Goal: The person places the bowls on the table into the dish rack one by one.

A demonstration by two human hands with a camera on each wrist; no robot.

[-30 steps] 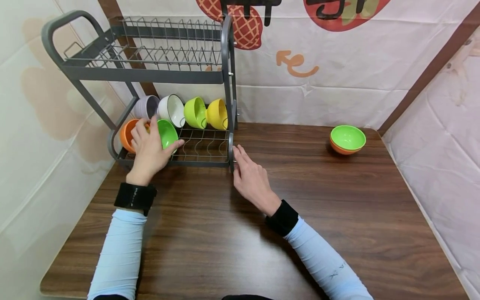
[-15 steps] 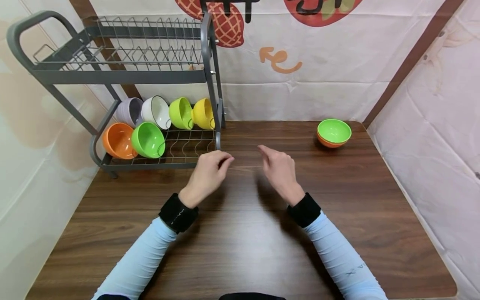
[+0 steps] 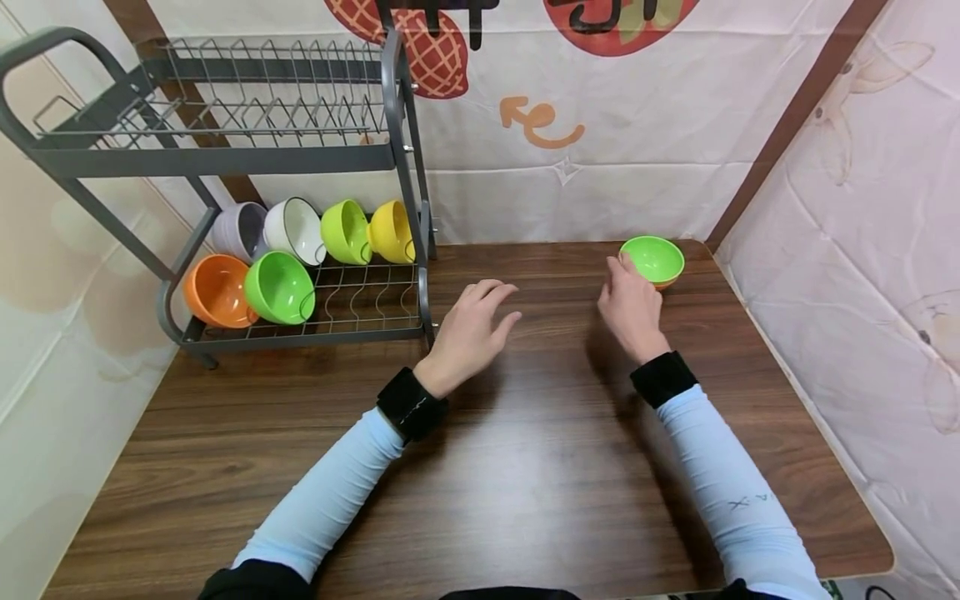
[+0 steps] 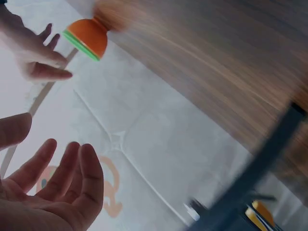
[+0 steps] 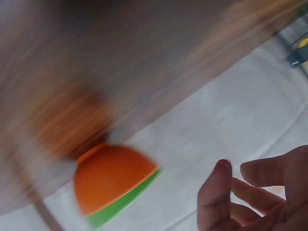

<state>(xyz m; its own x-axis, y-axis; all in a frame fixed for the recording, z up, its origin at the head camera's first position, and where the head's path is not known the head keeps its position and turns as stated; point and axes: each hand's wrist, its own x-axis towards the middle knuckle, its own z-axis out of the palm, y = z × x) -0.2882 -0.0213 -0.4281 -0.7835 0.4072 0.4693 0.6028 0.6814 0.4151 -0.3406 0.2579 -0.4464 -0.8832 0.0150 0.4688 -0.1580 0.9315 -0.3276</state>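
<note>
A green bowl (image 3: 657, 258) sits nested in an orange bowl (image 5: 113, 175) near the table's back right. My right hand (image 3: 632, 307) is just in front and to the left of this stack, overlapping it in the head view. The right wrist view shows a gap between those loosely bent fingers and the bowls, with nothing held. My left hand (image 3: 467, 337) hovers over the table right of the dish rack (image 3: 225, 161), thumb and fingers spread and holding nothing.
On the rack's lower tier, an orange bowl (image 3: 217, 292) and a green bowl (image 3: 279, 287) lean in front. Behind them stand purple (image 3: 238, 231), white (image 3: 292, 229), lime (image 3: 345, 232) and yellow (image 3: 392, 232) bowls. A cloth-covered wall (image 3: 480, 204) backs the wooden table (image 3: 510, 467).
My left hand has left the rack's bowls and moved right. The right hand has come off the rack's side and travelled right to the stacked bowls. The head view has shifted.
</note>
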